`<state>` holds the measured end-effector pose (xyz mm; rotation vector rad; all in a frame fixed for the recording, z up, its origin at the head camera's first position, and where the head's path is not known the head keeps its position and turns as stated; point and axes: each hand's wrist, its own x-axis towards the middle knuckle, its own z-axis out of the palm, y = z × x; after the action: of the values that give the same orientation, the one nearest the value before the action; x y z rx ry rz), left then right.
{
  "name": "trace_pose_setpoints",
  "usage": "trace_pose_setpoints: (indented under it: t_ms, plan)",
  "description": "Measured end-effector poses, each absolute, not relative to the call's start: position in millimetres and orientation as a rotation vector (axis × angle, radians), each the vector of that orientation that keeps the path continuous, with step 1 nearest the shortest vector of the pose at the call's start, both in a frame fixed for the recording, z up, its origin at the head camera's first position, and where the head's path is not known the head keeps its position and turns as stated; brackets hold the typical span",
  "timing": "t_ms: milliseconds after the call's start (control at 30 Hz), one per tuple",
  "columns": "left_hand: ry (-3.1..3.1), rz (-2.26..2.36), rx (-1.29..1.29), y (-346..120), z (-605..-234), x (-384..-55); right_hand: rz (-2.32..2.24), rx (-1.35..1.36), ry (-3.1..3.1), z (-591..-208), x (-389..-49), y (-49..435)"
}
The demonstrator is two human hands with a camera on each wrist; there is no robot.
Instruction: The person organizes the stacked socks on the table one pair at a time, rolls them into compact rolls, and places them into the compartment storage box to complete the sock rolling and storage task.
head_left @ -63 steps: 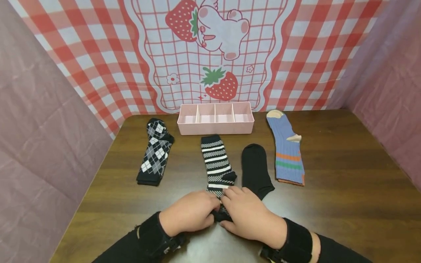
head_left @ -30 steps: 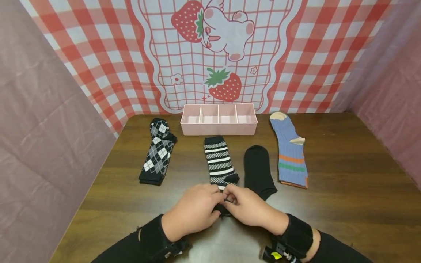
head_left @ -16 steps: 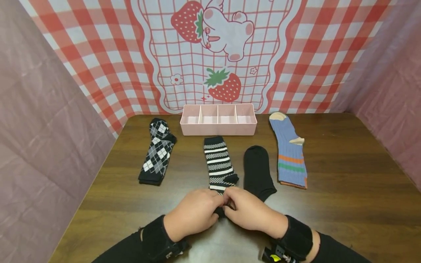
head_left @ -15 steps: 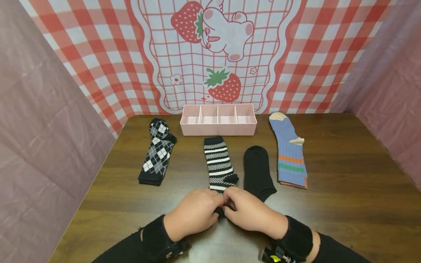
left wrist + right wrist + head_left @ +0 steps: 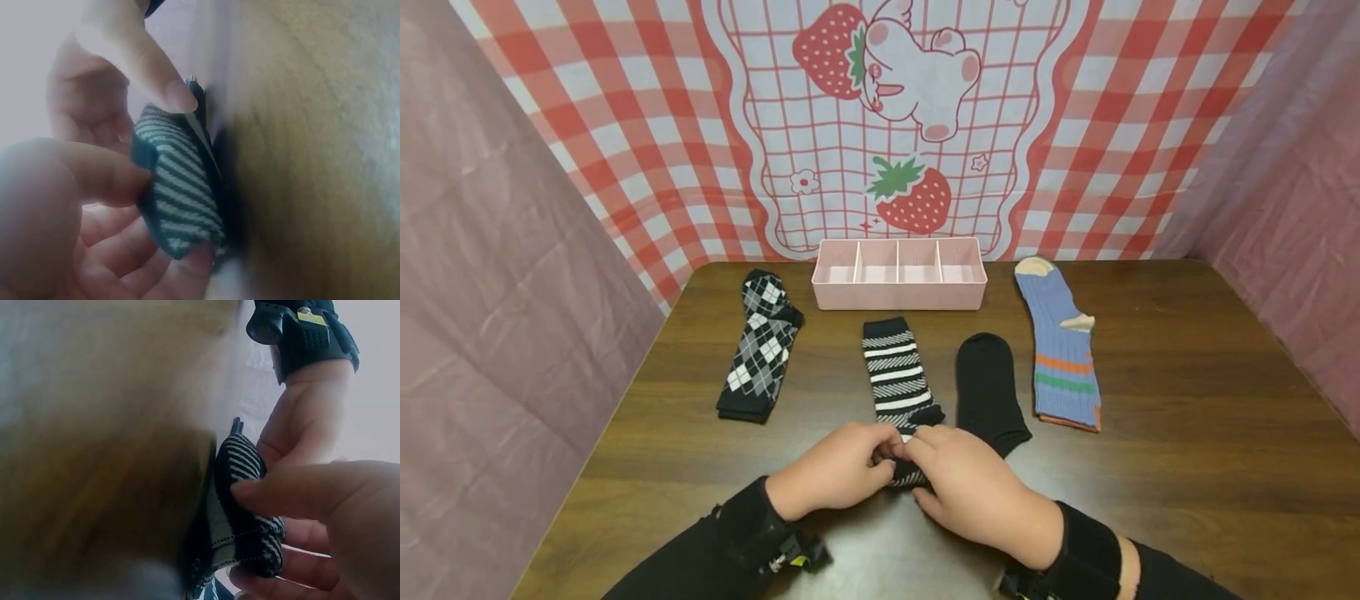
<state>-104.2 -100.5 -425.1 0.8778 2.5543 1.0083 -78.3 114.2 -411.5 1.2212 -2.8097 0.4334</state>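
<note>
A black-and-white striped sock (image 5: 897,375) lies flat in the middle, its near end folded over into a thick bundle. My left hand (image 5: 838,471) holds the left side of that bundle; in the left wrist view its thumb and fingers pinch the folded sock (image 5: 181,181). My right hand (image 5: 977,483) grips the other side, fingers over the top in the head view. The right wrist view shows its thumb against the rolled fabric (image 5: 240,462) and fingers behind. Beside the right hand lies a plain black ankle sock (image 5: 988,392). Knuckles hide part of the bundle.
A pink tray (image 5: 898,296) with several compartments stands at the back of the wooden table (image 5: 1187,417). An argyle sock (image 5: 760,350) lies at the left. A blue sock (image 5: 1060,350) with orange and green stripes lies at the right. A checked cloth (image 5: 647,108) hangs behind.
The striped sock's far end has slid slightly toward me. My right fingers have gone from a tight pinch to lying over the bundle, and the left thumb and fingertips have shifted on the fold.
</note>
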Motion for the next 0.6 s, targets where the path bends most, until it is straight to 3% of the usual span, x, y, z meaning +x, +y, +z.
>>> trace_pose_setpoints:
  t_ms: [367, 600]
  plan:
    - [2.559, 1.051, 0.797, -98.3, -426.6, -106.7, 0.440, 1.347, -2.737, -416.0, -80.8, 113.3]
    - [2.661, 1.001, 0.856, -96.8, -425.9, -103.4, 0.749, 1.276, -2.815, -418.3, -84.1, 115.7]
